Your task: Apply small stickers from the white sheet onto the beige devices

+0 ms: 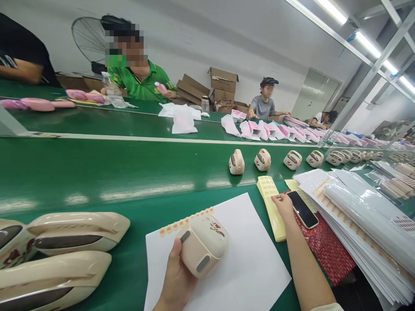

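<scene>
My left hand (180, 274) grips a cream, rounded plastic device (207, 246) with a small printed figure on its top face and dark oval slots on its sides. It is held tilted above a white paper sheet (253, 259), which has a row of orange round stickers (177, 225) along its far edge. To the right, my right hand (282, 203) is pinched at the edge of a yellow sticker sheet (270, 211) bearing rows of small round labels. Whether a single label is between the fingertips is too small to tell.
Several similar devices (236, 163) line the green conveyor belt (113, 168). Larger cream housings (78, 231) lie at left. Right are a phone (303, 209), red bubble wrap (330, 250) and stacked sheets (356, 224). Across the belt, co-workers (142, 84) sit by pink-and-white packets (259, 129).
</scene>
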Demonstrator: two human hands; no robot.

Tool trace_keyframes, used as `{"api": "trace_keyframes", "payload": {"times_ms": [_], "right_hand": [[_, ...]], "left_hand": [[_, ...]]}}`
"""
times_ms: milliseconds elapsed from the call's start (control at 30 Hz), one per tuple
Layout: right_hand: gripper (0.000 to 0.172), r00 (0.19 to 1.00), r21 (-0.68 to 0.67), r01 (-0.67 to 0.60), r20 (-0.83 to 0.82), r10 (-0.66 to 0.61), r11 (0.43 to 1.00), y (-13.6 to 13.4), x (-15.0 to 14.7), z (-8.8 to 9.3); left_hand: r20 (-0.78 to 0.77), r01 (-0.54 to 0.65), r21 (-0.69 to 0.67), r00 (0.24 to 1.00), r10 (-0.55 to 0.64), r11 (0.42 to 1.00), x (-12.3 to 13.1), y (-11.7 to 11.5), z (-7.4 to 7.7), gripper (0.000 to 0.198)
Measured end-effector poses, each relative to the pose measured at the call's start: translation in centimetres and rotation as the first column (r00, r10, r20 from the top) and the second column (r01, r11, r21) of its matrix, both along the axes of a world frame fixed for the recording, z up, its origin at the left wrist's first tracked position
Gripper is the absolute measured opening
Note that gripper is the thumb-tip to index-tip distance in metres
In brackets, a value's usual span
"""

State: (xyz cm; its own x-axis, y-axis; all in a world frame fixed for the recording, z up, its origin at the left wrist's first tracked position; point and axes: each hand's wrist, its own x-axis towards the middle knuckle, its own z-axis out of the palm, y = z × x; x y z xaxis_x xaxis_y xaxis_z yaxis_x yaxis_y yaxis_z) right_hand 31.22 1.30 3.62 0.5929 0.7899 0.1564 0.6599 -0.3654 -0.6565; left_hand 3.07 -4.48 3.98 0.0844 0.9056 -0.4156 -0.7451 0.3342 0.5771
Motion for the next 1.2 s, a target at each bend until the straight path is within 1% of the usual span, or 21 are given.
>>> {"api": "trace_keyframes", "payload": {"times_ms": [167, 267, 467, 600, 667, 733, 767, 800, 833, 900, 933, 967, 1000, 1067, 1133, 1200], "right_hand": [[0.014, 0.999, 0.054, 0.048, -0.004, -0.048, 0.997, 0.7, 0.1, -0.1], [0.014, 0.998, 0.070, 0.058, -0.037, -0.055, 0.996, 0.8, 0.0, 0.0], [0.013, 0.977, 0.059, 0.020, -0.214, -0.007, 0.998, 0.4, -0.4, 0.9], [0.014, 0.942, 0.075, 0.006, -0.336, 0.020, 0.997, 0.1, -0.8, 2.0], [0.017, 0.919, 0.098, -0.018, -0.391, 0.055, 0.995, -0.3, -1.3, 2.7], [0.021, 0.890, 0.127, -0.069, -0.440, 0.118, 0.990, -0.8, -2.5, 3.6], [0.022, 0.859, 0.153, -0.113, -0.481, 0.173, 0.982, -1.2, -3.4, 4.1], [0.023, 0.810, 0.188, -0.168, -0.533, 0.244, 0.968, -1.6, -4.5, 4.5], [0.023, 0.743, 0.228, -0.231, -0.587, 0.322, 0.946, -2.1, -5.8, 4.9], [0.023, 0.578, 0.293, -0.368, -0.671, 0.464, 0.882, -3.2, -8.6, 5.5], [0.023, 0.514, 0.303, -0.434, -0.690, 0.510, 0.848, -3.7, -10.0, 5.7], [0.022, 0.480, 0.294, -0.492, -0.694, 0.537, 0.819, -4.2, -11.3, 5.8], [0.022, 0.467, 0.272, -0.541, -0.690, 0.554, 0.795, -4.5, -12.3, 5.9], [0.021, 0.481, 0.222, -0.597, -0.670, 0.565, 0.771, -4.7, -13.7, 5.8], [0.020, 0.512, 0.182, -0.616, -0.647, 0.565, 0.766, -4.5, -14.2, 5.7], [0.018, 0.532, 0.158, -0.627, -0.629, 0.567, 0.763, -4.2, -14.1, 5.6]], "left_hand": [[-0.056, 0.044, 0.015, 0.998, -0.043, 0.999, 0.0, -0.2, 0.0, 0.067], [-0.107, 0.028, 0.015, 0.994, -0.027, 0.999, 0.0, -0.1, -0.4, 0.069], [-0.162, -0.029, 0.028, 0.986, 0.033, 0.999, 0.2, 0.1, -1.0, 0.073], [-0.176, -0.018, 0.022, 0.984, 0.022, 1.000, 0.1, 0.2, -1.2, 0.074], [-0.178, -0.006, 0.034, 0.984, 0.012, 0.999, 0.1, 0.3, -1.2, 0.073], [-0.180, -0.010, 0.060, 0.983, 0.020, 0.998, 0.2, 0.3, -1.2, 0.072], [-0.186, -0.016, 0.069, 0.982, 0.029, 0.997, 0.3, 0.3, -1.2, 0.072], [-0.195, -0.023, 0.075, 0.980, 0.037, 0.997, 0.3, 0.3, -1.1, 0.072], [-0.207, -0.030, 0.078, 0.977, 0.046, 0.996, 0.5, 0.3, -1.0, 0.072], [-0.230, -0.042, 0.085, 0.971, 0.061, 0.996, 0.7, 0.4, -0.9, 0.076], [-0.237, -0.045, 0.089, 0.969, 0.065, 0.995, 0.9, 0.4, -0.8, 0.079], [-0.241, -0.048, 0.096, 0.968, 0.069, 0.994, 1.0, 0.4, -0.7, 0.082], [-0.243, -0.050, 0.103, 0.967, 0.074, 0.993, 1.1, 0.4, -0.6, 0.084], [-0.245, -0.053, 0.114, 0.966, 0.079, 0.992, 1.2, 0.3, -0.4, 0.085], [-0.250, -0.050, 0.120, 0.965, 0.079, 0.992, 1.1, 0.2, -0.2, 0.084], [-0.250, -0.021, 0.120, 0.967, 0.051, 0.993, 1.0, 0.2, 0.0, 0.084]]}}
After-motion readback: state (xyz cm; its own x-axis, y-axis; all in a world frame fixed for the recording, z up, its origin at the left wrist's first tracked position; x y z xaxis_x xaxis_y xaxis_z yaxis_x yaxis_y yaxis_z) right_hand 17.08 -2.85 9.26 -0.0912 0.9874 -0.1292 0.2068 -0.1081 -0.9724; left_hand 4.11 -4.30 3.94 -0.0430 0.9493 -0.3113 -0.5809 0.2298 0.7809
